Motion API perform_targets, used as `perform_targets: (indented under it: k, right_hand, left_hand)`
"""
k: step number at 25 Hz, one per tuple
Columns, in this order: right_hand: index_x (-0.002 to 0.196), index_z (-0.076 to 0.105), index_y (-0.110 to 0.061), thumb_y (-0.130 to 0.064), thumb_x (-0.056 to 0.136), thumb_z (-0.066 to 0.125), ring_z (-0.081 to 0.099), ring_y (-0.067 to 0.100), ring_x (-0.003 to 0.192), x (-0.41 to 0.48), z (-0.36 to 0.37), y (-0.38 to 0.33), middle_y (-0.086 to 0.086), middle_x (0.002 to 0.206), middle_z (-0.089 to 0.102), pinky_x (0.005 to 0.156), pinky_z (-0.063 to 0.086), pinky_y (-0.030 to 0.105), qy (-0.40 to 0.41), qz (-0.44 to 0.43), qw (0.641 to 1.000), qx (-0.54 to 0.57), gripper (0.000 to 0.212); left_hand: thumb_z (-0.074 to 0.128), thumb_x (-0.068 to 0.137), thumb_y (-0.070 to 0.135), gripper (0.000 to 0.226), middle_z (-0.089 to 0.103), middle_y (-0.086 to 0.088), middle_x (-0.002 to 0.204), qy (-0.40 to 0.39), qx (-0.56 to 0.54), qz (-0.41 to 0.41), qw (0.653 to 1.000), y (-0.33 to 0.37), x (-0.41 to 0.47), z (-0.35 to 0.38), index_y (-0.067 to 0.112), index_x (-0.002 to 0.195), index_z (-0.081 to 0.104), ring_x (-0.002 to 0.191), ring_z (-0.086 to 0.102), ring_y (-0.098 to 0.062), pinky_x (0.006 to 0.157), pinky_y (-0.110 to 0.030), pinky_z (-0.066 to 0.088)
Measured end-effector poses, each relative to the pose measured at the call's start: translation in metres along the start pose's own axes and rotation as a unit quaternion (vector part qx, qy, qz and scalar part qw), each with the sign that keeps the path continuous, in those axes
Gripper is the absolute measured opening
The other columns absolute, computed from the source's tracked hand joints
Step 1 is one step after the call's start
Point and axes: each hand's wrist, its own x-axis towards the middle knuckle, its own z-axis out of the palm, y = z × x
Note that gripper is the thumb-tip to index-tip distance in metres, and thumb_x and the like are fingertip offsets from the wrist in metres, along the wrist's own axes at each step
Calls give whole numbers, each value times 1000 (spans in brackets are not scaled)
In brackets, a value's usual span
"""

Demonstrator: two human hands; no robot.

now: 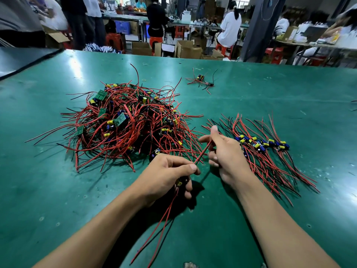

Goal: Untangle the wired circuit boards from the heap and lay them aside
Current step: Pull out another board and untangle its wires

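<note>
Head view: left hand (pixel 168 171) clamped round a wired board (pixel 179 183), right hand (pixel 226 151) tight on a red wire (pixel 202 154)

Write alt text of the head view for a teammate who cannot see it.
Over a green table, the left hand grips a small wired board while the right hand pinches a red wire, stretched taut between them. A tangled heap lies to the left, a sorted row of boards to the right.

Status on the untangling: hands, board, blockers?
Left hand grips one board, right hand pinches its red wire. Board clear of heap, not yet in sorted row. No blockers seen.
</note>
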Motion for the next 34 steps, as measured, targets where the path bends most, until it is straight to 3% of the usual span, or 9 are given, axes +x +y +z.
perform_targets:
  k: [5, 8, 11, 14, 21, 28, 30, 32, 34]
  right_hand:
    - [55, 62, -13, -41, 101, 53, 24, 3, 31, 0, -5, -11, -2, 59, 41, 27, 19, 16, -73, 168, 963, 199, 55]
    - [85, 71, -9, -58, 90, 59, 24, 2, 36, -4, -6, -13, -5, 61, 40, 29, 20, 15, -74, 144, 979, 125, 51]
    - [106, 70, -8, -82, 61, 65, 25, 3, 41, -6, -7, -16, -7, 63, 41, 32, 21, 17, -72, 121, 988, 66, 87]
    - [106, 69, -9, -94, 44, 63, 29, 6, 44, -11, -6, -19, -7, 64, 46, 35, 22, 19, -87, 120, 989, 25, 105]
    - [95, 57, -20, -68, 59, 81, 54, 10, 52, -32, -2, -19, -4, 69, 57, 45, 39, 24, -202, 14, 949, -241, 65]
    - [93, 69, -21, -19, 78, 83, 62, 4, 69, -29, 0, -17, -4, 82, 70, 72, 53, 27, -62, -134, 937, -316, 21]
    - [90, 70, -19, -18, 81, 80, 62, 8, 75, -20, -9, -19, -7, 83, 70, 77, 50, 21, 23, -170, 933, -317, 14]
    - [92, 71, -19, -19, 82, 78, 63, 13, 83, -11, -21, -19, -2, 89, 70, 83, 48, 22, 107, -201, 910, -346, 12]
    - [93, 70, -20, -21, 84, 77, 63, 20, 89, -4, -33, -19, 5, 97, 69, 89, 49, 32, 154, -212, 891, -370, 11]
  left_hand:
    - [60, 94, 9, 17, 61, -16, 58, 9, 33, 5, 999, -1, -2, 2, -2, 86, 69, 46, 60, -25, 49, -25, 50]
    - [60, 96, 19, 23, 64, -16, 62, 25, 16, -5, 1000, 1, -3, 5, -3, 95, 68, 51, 64, -26, 51, -27, 53]
    - [54, 90, 50, 51, 70, -20, 74, 52, -40, -27, 997, 6, -1, 7, 3, 105, 67, 61, 69, -30, 56, -31, 58]
    - [48, 77, 66, 70, 73, -23, 84, 68, -104, -54, 991, 9, 0, 6, 8, 111, 63, 71, 71, -35, 57, -35, 58]
    - [36, 69, 77, 85, 75, -7, 96, 50, -89, -11, 995, 3, 4, 3, 17, 124, 59, 76, 69, -23, 66, -31, 58]
    - [45, 76, 61, 50, 75, 11, 102, 81, -89, 28, 992, 9, 0, 13, 34, 116, 59, 82, 74, -19, 73, -34, 62]
    - [58, 87, 45, 31, 74, 4, 100, 122, 8, 104, 987, 9, -6, 15, 24, 108, 68, 71, 74, -24, 58, -33, 59]
    - [67, 92, 27, 10, 72, -4, 79, 220, 143, 202, 944, 7, -10, 13, 18, 91, 71, 48, 63, -19, 43, -28, 48]
    - [68, 91, 19, 11, 65, -4, 65, 312, 234, 252, 886, 6, -9, 7, 17, 80, 69, 46, 53, -15, 45, -28, 42]
